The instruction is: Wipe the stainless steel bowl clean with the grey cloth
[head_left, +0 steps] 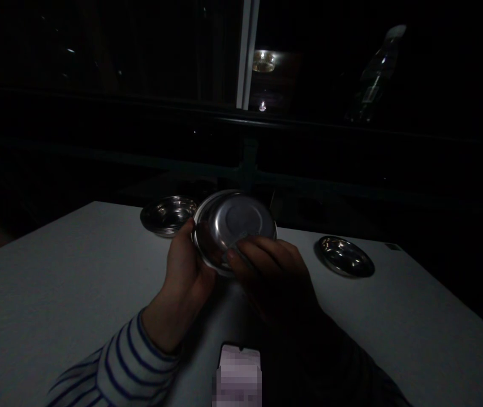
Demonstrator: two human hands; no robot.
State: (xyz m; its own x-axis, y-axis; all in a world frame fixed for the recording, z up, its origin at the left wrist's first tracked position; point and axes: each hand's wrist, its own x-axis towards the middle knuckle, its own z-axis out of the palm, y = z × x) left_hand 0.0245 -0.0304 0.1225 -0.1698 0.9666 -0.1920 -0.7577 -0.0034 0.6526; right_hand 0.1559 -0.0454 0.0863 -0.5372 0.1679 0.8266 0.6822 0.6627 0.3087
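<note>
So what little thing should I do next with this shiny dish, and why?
Maybe lower the steel dish flat onto the white table, near the other dish. Your left hand holds it tilted up with its underside showing, and your right hand's fingers touch that underside, so it isn't lying steady yet.

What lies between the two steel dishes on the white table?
In the head view, a third steel dish, held up in the left hand and right hand, lies between the left steel dish and the right steel dish.
</note>
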